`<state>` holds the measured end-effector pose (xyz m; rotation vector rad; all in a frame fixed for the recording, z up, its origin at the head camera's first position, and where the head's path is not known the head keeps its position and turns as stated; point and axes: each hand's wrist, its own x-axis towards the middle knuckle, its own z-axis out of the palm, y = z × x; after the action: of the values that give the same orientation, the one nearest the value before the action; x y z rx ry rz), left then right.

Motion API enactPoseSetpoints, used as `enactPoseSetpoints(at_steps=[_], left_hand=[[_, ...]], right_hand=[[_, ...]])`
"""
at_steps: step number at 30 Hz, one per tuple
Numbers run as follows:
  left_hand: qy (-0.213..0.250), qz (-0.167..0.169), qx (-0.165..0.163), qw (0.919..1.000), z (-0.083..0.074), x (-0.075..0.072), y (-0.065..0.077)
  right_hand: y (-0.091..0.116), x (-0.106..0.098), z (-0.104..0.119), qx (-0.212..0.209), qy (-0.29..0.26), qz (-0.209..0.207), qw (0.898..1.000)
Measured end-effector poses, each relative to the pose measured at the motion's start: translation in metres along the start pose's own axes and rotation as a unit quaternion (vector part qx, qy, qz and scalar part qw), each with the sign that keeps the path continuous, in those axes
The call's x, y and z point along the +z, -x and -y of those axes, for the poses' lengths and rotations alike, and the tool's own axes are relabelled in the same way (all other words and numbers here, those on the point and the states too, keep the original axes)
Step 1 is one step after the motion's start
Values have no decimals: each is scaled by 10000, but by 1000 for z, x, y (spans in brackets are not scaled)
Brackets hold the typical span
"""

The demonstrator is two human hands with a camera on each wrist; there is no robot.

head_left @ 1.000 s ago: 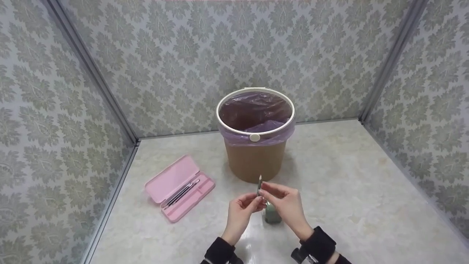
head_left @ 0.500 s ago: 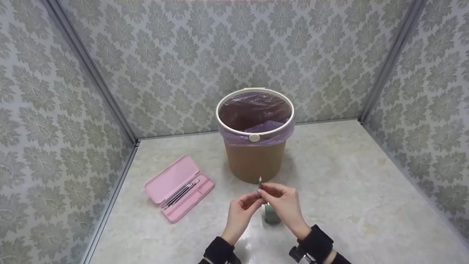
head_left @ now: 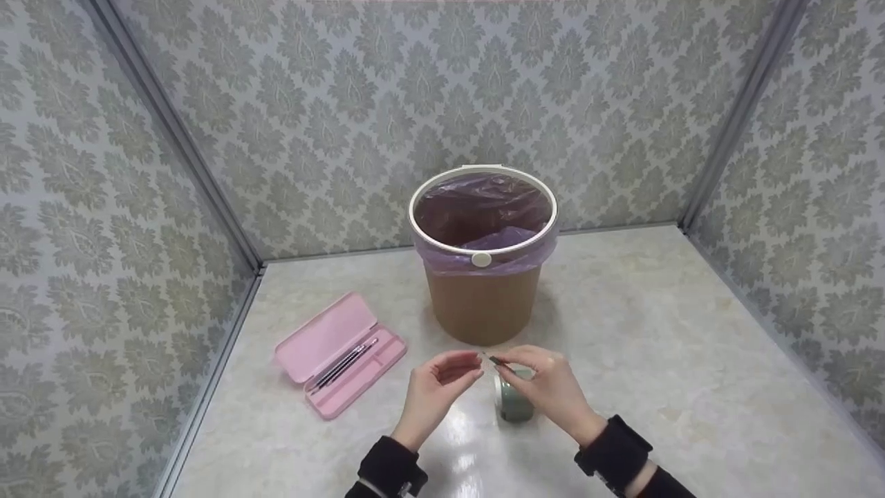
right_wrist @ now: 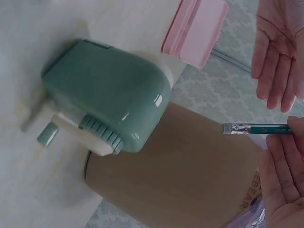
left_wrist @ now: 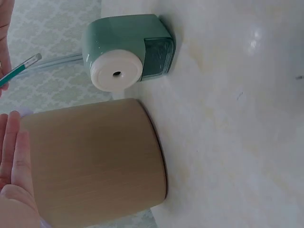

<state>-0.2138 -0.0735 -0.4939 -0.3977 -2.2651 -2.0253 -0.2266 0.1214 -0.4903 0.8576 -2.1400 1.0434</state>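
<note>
My right hand (head_left: 550,391) pinches a short green pencil (right_wrist: 268,128) between thumb and fingers. The pencil's silver ferrule and eraser end stick out in the right wrist view; its other end is hidden. A small gap to the left, my left hand (head_left: 435,391) faces it, holding nothing, with fingers extended in the left wrist view. Below the hands a green crank pencil sharpener (left_wrist: 118,42) stands on the table, partly covered by the right hand in the head view. Its white round front has a dark hole, and a handle (right_wrist: 47,134) shows in the right wrist view.
Behind the hands stands a brown trash bin (head_left: 484,304) with a white rim and a purple liner (head_left: 429,257). An open pink pencil case (head_left: 325,339) lies at the left, with several pens or pencils (head_left: 346,366) inside. Patterned panels enclose the table (head_left: 657,332).
The left hand has let go of the pencil and moved left. In the right hand, the pencil has tipped from upright to slanting left. The sharpener shows more now.
</note>
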Motion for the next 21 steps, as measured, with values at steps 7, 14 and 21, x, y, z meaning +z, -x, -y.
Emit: enactPoseSetpoints(at_steps=[7, 14, 21], left_hand=[[-1509, 104, 1148, 9818, 8, -2, -3], [-2927, -47, 2004, 9350, 5, 1, 1], [-3183, -182, 2186, 9223, 7, 1, 1]], right_hand=[[-1, -1, -2, -1289, 1570, 184, 9790], [-1, 1, -1, -1824, 2119, 290, 9597], [-1, 3, 1, -1887, 2338, 416, 9529]])
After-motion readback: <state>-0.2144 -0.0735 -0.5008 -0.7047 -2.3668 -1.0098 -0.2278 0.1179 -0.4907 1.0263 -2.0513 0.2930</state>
